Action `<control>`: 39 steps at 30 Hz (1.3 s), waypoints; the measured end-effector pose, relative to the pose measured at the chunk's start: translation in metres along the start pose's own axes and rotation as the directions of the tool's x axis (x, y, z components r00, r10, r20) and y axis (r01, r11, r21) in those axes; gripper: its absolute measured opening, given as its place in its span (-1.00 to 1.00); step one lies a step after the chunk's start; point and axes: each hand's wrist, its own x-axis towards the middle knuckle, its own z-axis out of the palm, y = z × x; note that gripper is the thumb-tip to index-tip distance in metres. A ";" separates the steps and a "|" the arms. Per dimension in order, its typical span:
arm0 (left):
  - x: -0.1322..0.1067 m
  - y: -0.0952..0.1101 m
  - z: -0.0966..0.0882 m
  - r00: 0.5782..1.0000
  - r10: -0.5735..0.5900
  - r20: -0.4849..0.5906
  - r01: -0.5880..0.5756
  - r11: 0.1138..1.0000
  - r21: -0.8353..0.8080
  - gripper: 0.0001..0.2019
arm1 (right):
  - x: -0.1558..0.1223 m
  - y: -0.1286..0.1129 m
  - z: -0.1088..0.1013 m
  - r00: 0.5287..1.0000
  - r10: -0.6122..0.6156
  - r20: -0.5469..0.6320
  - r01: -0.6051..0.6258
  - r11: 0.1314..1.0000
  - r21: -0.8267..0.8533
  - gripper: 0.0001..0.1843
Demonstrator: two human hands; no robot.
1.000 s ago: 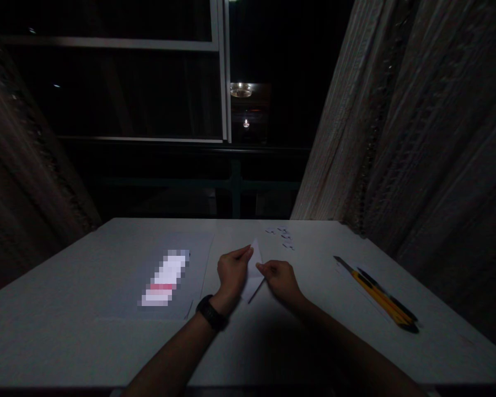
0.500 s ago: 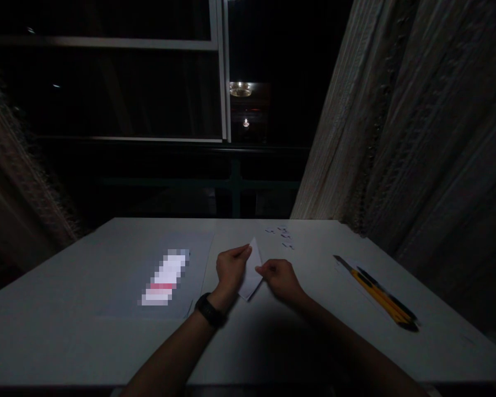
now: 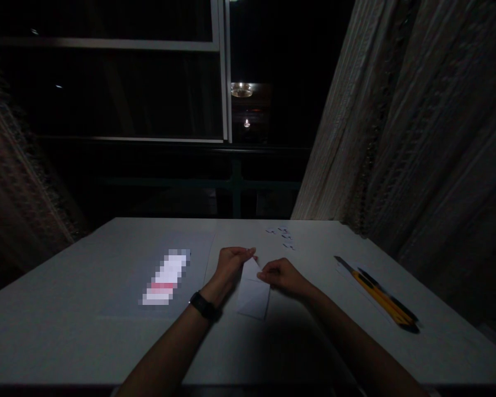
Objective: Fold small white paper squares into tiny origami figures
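A small white sheet of paper with crease lines lies in front of me, its far end narrowed to a point. My left hand, with a dark watch on the wrist, pinches the pointed far tip between thumb and fingers. Against the right edge, about midway along the paper, my right hand is closed in a pinch. Both hands are just above the table, and the paper's near end extends toward me between the forearms.
A yellow utility knife and a dark pen lie on paper at the right. Small marked paper pieces sit beyond my hands. At the left, a lit, pixelated screen rests on a large sheet. Curtains flank the white table.
The paper has turned from a slant and opened out into a longer shape toward me. My left hand has shifted up to its tip; my right hand still pinches the right edge.
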 end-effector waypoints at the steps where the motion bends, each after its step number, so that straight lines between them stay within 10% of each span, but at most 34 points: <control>1: 0.000 0.000 0.001 1.000 0.012 0.001 -0.012 1.000 -0.004 -0.71 | 0.001 0.001 0.001 0.999 -0.013 -0.034 0.013 1.000 0.012 -0.65; 7: -0.007 0.001 0.006 0.990 -0.030 0.141 0.032 0.999 -0.014 -0.68 | 0.004 0.004 0.000 0.981 0.001 -0.196 0.014 0.997 0.072 -0.66; 17: -0.008 0.001 0.005 0.998 -0.014 0.054 0.015 1.000 -0.018 -0.72 | 0.001 -0.006 0.000 0.984 -0.030 -0.178 0.037 0.999 0.040 -0.66; 21: -0.010 0.011 0.002 0.992 -0.057 0.114 0.054 0.998 0.030 -0.52 | -0.002 -0.007 -0.005 0.993 -0.039 -0.110 0.044 0.998 0.046 -0.67; 31: -0.013 0.016 -0.006 0.887 -0.148 0.437 -0.020 0.934 0.356 -0.80 | -0.014 -0.023 -0.050 0.971 0.013 0.241 -0.007 1.000 -0.025 -0.78; 39: -0.014 0.005 0.001 0.836 -0.187 0.516 -0.133 0.843 0.520 -0.82 | -0.010 -0.015 -0.047 0.923 0.032 0.383 0.077 0.961 -0.264 -0.71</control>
